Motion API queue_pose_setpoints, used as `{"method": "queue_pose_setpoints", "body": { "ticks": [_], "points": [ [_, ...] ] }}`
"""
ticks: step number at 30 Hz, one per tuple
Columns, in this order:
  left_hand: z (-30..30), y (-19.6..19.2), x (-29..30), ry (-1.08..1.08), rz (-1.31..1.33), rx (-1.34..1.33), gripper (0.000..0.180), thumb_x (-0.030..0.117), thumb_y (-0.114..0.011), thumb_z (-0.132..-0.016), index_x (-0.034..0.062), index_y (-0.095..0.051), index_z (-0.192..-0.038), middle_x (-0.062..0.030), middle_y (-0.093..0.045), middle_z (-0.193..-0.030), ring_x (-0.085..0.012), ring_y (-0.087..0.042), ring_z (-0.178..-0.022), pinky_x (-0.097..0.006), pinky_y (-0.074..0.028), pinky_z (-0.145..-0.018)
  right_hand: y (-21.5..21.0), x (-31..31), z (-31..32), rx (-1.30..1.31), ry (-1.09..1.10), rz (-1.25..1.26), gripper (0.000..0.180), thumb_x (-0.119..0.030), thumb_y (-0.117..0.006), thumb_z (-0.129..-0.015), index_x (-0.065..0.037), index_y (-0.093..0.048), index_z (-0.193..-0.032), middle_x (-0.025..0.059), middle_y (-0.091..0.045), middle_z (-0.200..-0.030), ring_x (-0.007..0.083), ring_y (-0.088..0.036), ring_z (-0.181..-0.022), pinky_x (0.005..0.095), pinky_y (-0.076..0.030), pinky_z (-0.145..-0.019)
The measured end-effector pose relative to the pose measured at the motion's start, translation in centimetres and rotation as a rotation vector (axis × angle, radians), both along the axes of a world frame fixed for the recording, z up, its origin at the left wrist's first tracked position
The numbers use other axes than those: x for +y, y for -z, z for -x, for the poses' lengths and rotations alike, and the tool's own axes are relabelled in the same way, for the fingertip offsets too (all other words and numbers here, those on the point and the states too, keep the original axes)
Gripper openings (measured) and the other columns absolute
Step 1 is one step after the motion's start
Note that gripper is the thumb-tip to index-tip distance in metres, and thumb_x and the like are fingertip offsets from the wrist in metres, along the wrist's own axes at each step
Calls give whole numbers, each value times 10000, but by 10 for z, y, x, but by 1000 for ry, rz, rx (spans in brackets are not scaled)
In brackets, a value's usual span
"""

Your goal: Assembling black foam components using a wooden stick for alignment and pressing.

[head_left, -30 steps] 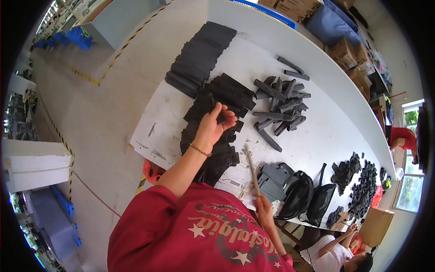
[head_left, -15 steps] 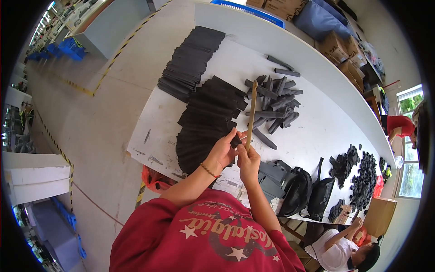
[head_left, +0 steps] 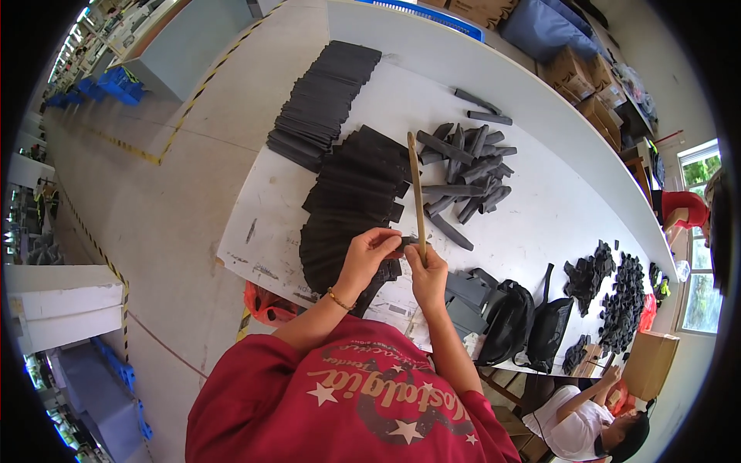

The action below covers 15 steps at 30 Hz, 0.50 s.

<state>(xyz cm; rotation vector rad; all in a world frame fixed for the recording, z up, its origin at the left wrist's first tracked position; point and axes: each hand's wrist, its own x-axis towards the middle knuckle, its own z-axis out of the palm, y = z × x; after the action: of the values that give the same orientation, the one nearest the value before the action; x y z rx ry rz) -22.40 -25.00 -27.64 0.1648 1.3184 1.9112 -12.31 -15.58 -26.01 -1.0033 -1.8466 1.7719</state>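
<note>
My right hand (head_left: 429, 276) is closed round the lower end of a long, thin wooden stick (head_left: 417, 185), which points away from me over the table. Just left of it, my left hand (head_left: 369, 258) pinches a small black fabric piece (head_left: 407, 242) against the stick's lower part; the fingers hide much of the piece. Below and beyond my left hand lies an overlapping row of flat black fabric pieces (head_left: 351, 189). Past the stick is a loose heap of dark rolled fabric tubes (head_left: 472, 166).
A second stack of dark flat pieces (head_left: 320, 100) lies at the table's far left. Two black bags (head_left: 505, 322) and grey pieces (head_left: 465, 297) sit to my right. Farther right are heaps of small black pieces (head_left: 621, 305), near a seated person in white (head_left: 575, 420). A low white board (head_left: 540, 100) edges the table.
The stick has tilted to the left at its far end. My left hand has turned over the small fabric piece and shifted slightly left, its fingers now closer together.
</note>
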Motion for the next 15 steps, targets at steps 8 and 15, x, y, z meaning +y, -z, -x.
{"method": "queue_pose_setpoints", "body": {
  "ticks": [8,15],
  "points": [
    [-4,-11,5,103,235,911,226,-17,-648,-787,27,-654,-1008,-113,-582,-743,-186,-592,-617,-282,-482,-568,19,2,-16,51,-19,-17,107,-95,-623,-892,8,-651,-892,-50,-573,-751,34,-492,-715,200,-418,-639],
    [-13,-10,14,121,336,1041,196,-43,-591,-791,-16,-638,-980,-144,-611,-793,-233,-603,-656,-316,-485,-617,15,0,-11,424,39,897,134,-256,-596,-911,-144,-591,-838,-88,-430,-601,34,-349,-480,210,-247,-445]
  ]
}}
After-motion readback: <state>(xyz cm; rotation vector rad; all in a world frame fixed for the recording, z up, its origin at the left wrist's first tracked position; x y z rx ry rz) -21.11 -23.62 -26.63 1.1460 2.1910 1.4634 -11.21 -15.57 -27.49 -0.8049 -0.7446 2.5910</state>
